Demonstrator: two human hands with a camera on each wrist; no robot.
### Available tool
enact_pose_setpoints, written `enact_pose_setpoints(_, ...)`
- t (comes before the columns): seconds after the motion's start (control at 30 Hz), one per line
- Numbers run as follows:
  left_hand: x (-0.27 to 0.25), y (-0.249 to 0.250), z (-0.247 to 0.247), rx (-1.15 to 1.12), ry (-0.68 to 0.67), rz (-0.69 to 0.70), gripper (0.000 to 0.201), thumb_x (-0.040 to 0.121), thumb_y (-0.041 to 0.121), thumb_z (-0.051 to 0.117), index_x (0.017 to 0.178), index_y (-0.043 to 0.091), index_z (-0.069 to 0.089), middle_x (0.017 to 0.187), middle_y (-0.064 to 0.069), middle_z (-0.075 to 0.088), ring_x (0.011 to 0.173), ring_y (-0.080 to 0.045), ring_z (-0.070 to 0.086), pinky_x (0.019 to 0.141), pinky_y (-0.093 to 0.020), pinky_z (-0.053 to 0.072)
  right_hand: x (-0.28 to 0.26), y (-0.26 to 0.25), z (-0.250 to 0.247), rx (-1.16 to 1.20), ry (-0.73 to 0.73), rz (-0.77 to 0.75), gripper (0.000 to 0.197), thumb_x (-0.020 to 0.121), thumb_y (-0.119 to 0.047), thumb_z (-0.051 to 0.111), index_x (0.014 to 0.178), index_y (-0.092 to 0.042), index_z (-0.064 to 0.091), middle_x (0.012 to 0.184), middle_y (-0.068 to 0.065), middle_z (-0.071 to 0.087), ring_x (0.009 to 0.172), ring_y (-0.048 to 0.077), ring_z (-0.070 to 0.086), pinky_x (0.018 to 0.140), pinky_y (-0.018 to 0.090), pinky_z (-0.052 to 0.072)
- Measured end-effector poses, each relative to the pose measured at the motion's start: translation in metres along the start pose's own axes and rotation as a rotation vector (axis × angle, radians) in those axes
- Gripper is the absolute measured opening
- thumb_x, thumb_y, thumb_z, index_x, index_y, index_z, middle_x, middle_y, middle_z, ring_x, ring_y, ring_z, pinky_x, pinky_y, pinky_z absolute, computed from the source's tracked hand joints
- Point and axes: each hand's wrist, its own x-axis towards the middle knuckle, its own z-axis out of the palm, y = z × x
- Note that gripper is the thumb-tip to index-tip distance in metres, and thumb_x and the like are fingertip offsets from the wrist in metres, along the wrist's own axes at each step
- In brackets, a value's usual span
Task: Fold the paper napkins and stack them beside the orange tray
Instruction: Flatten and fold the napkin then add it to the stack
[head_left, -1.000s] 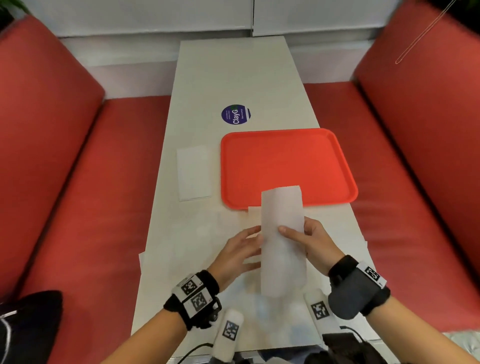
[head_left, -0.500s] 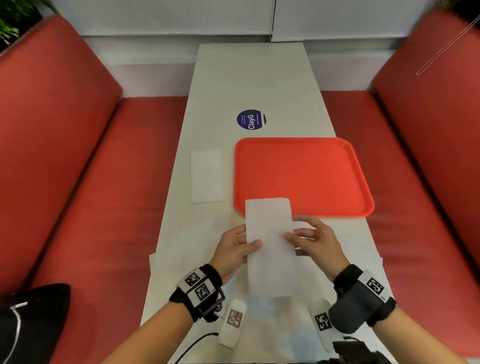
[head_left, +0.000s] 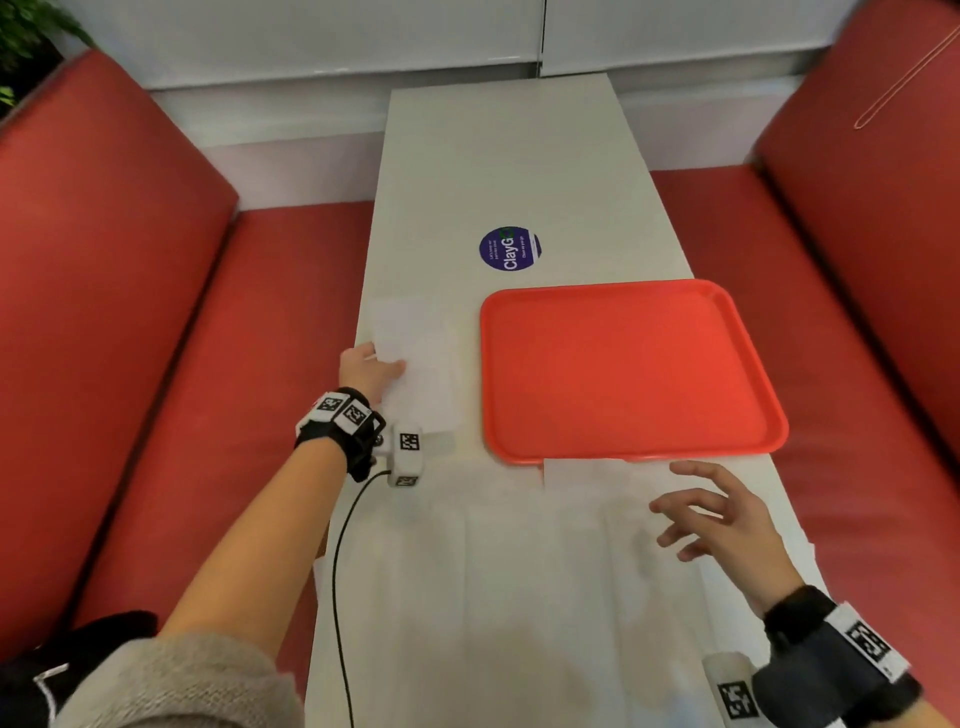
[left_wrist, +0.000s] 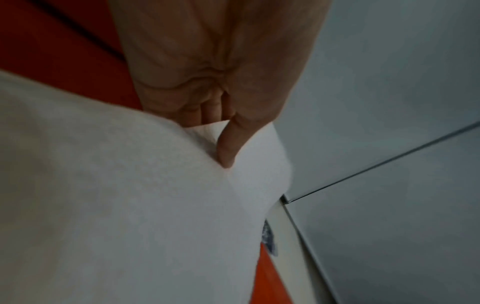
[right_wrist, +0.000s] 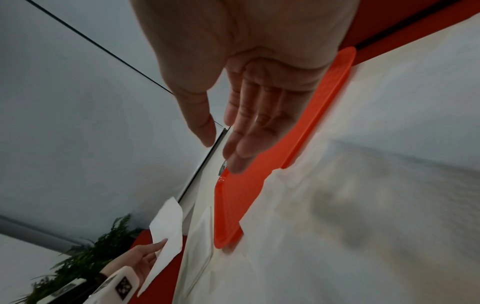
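- Pinching folded napkin (head_left: 397, 332) w/ left hand (head_left: 366, 370), above stack (head_left: 431, 384) left of orange tray (head_left: 623, 369).
- Right hand (head_left: 722, 519) spread, holding nothing, over loose napkins (head_left: 545, 571).
- Round sticker (head_left: 510, 248) on table (head_left: 498, 156) reads "ClayG".

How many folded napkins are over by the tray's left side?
2: one folded napkin lies on the table left of the orange tray; another is pinched in the left hand above it. More may lie underneath.
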Motion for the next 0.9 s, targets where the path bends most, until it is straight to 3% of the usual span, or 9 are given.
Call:
enact_pose_setpoints(0.13, 0.034, -0.014, 0.011, 0.172, -0.008, -0.057, 0.030, 0.081, -0.001, 0.072, 0.111, 0.000, 0.068, 0.113, -0.019, 0.069, 0.101, -0.032, 0.068, 0.092, -0.043, 0.055, 0.008, 0.004, -0.002, 0.002, 0.043, 0.027, 0.028, 0.088, -0.001, 0.064, 0.113, -0.014, 0.059, 0.085, 0.015, 0.074, 0.060, 0.032, 0.066, 0.055, 0.036, 0.051)
enact_pose_setpoints(0.27, 0.042, -0.021, 0.023, 0.253, 0.022, -0.090, 0.027, 0.082, 0.003, 0.072, 0.107, 0.009, 0.066, 0.110, -0.009, 0.067, 0.102, -0.026, 0.065, 0.094, -0.040, 0.053, 0.015, 0.005, 0.000, 0.007, 0.059, 0.057, 0.026, 0.089, -0.006, 0.066, 0.112, -0.014, 0.059, 0.084, 0.015, 0.074, 0.058, 0.028, 0.065, 0.051, 0.033, 0.050)
enact_pose_setpoints(0.37, 0.044, -0.022, 0.030, 0.264, 0.035, -0.108, 0.025, 0.083, 0.004, 0.072, 0.107, 0.002, 0.064, 0.113, -0.007, 0.061, 0.107, -0.027, 0.060, 0.096, -0.037, 0.048, 0.019, 0.005, 0.003, 0.000, 0.062, 0.062, 0.024, 0.089, -0.009, 0.065, 0.111, -0.015, 0.060, 0.084, 0.015, 0.074, 0.058, 0.028, 0.065, 0.051, 0.033, 0.049)
enact_pose_setpoints(0.47, 0.044, -0.021, 0.030, 0.244, 0.041, -0.123, 0.054, 0.081, 0.007, 0.075, 0.131, 0.002, 0.053, 0.132, -0.012, 0.056, 0.122, -0.029, 0.054, 0.104, -0.037, 0.045, 0.020, 0.004, 0.004, -0.006, 0.055, 0.064, 0.023, 0.090, -0.010, 0.065, 0.112, -0.015, 0.060, 0.084, 0.015, 0.074, 0.059, 0.028, 0.065, 0.053, 0.034, 0.050)
enact_pose_setpoints(0.57, 0.039, -0.018, 0.026, 0.254, 0.069, -0.095, 0.057, 0.080, 0.007, 0.075, 0.131, 0.004, 0.050, 0.130, -0.015, 0.058, 0.116, -0.030, 0.058, 0.092, -0.036, 0.050, 0.018, 0.002, 0.005, -0.015, 0.047, 0.054, 0.023, 0.090, -0.010, 0.065, 0.111, -0.015, 0.060, 0.084, 0.015, 0.073, 0.058, 0.027, 0.065, 0.051, 0.033, 0.050)
enact_pose_setpoints(0.67, 0.027, -0.013, 0.017, 0.279, 0.093, -0.025, 0.056, 0.079, 0.008, 0.076, 0.128, 0.007, 0.049, 0.124, -0.017, 0.059, 0.115, -0.031, 0.058, 0.089, -0.033, 0.047, 0.015, 0.002, 0.005, -0.021, 0.043, 0.038, 0.021, 0.090, -0.009, 0.065, 0.109, -0.015, 0.060, 0.082, 0.016, 0.073, 0.056, 0.026, 0.065, 0.050, 0.031, 0.050)
enact_pose_setpoints(0.8, -0.011, -0.011, 0.003, 0.508, 0.127, 0.196, 0.042, 0.081, 0.014, 0.074, 0.119, 0.012, 0.056, 0.120, -0.011, 0.057, 0.116, -0.029, 0.049, 0.090, -0.032, 0.039, 0.010, 0.008, 0.005, -0.066, 0.016, 0.035, 0.016, 0.090, -0.008, 0.065, 0.105, -0.012, 0.062, 0.081, 0.017, 0.072, 0.056, 0.026, 0.064, 0.050, 0.031, 0.049)
enact_pose_setpoints(0.9, -0.066, -0.028, 0.007, 0.517, -0.129, 0.402, 0.019, 0.081, 0.007, 0.073, 0.098, 0.014, 0.066, 0.104, -0.006, 0.066, 0.097, -0.022, 0.060, 0.082, -0.019, 0.045, 0.004, 0.018, 0.007, -0.147, -0.061, 0.053, 0.010, 0.089, -0.006, 0.066, 0.099, -0.008, 0.065, 0.082, 0.019, 0.072, 0.057, 0.027, 0.065, 0.050, 0.030, 0.050)
